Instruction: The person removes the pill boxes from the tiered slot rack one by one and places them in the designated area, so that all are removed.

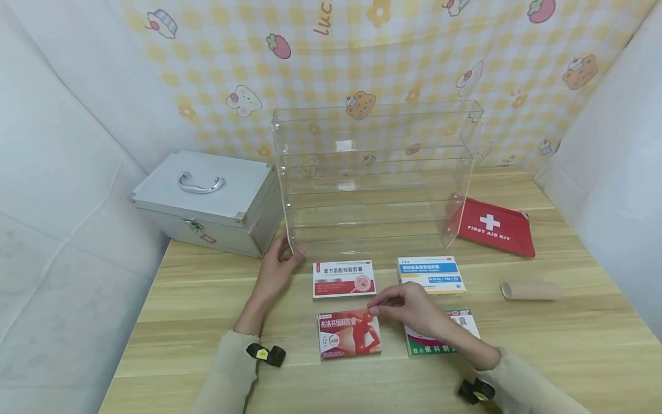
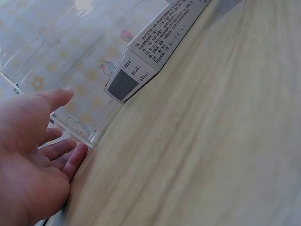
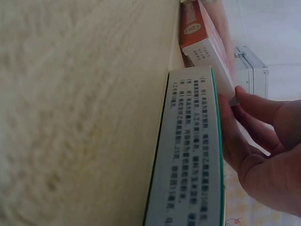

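Note:
My right hand [image 1: 414, 310] pinches the upper right corner of a red ibuprofen box [image 1: 349, 342]. The right wrist view has the thumb and fingers [image 3: 256, 106] at the box's white end [image 3: 209, 63]. By the lower left corner of a clear acrylic shelf [image 1: 372, 244] is my left hand [image 1: 276, 270], its thumb in front and its loosely bent fingers against the outer side. A white and red capsule box [image 1: 343, 280] lies just before the shelf, with a blue and white box [image 1: 431, 275] to its right. My right wrist partly covers a green and white box [image 1: 421, 345].
An aluminium case [image 1: 207, 201] with a top handle stands left of the shelf. To the right lie a red first aid pouch [image 1: 496, 227] and a cardboard tube [image 1: 532, 290]. A yellow checked cloth [image 1: 331, 63] hangs behind the wooden table [image 1: 191, 322].

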The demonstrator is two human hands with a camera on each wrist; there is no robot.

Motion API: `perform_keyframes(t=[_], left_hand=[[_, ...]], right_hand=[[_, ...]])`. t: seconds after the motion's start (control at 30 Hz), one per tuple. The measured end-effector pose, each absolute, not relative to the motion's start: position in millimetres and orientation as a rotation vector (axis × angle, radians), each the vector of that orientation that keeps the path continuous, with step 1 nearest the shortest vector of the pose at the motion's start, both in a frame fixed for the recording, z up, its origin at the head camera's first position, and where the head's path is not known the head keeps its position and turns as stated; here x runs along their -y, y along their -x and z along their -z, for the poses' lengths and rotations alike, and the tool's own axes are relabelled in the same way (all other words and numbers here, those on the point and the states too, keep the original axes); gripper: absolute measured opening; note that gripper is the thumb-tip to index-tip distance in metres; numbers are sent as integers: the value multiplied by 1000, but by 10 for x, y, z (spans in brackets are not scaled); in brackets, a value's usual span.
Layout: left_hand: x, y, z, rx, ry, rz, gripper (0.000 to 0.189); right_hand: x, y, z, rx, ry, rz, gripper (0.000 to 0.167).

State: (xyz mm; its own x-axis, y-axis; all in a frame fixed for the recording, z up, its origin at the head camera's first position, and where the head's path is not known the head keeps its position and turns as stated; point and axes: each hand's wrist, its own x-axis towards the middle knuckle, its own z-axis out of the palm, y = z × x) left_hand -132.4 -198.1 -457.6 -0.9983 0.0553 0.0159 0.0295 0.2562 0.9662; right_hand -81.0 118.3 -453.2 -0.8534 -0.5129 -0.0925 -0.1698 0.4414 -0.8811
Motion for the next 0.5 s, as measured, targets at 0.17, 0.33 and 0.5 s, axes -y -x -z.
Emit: perform_keyframes(t=[0.17,0.33,0.5], left_hand=[[1973,1329,4578,-2461,-90,-1911,64],[1971,1302,4590,-2450,-61,-1895,65],[1969,1282,4583,-2460,-39,-1886,66]], right_hand=[[-1146,802,4567,-2484,626,1298,9],[-1110,765,4574,-2514,643,1279,8],[-1083,766,4577,-2550,668,1240,9]])
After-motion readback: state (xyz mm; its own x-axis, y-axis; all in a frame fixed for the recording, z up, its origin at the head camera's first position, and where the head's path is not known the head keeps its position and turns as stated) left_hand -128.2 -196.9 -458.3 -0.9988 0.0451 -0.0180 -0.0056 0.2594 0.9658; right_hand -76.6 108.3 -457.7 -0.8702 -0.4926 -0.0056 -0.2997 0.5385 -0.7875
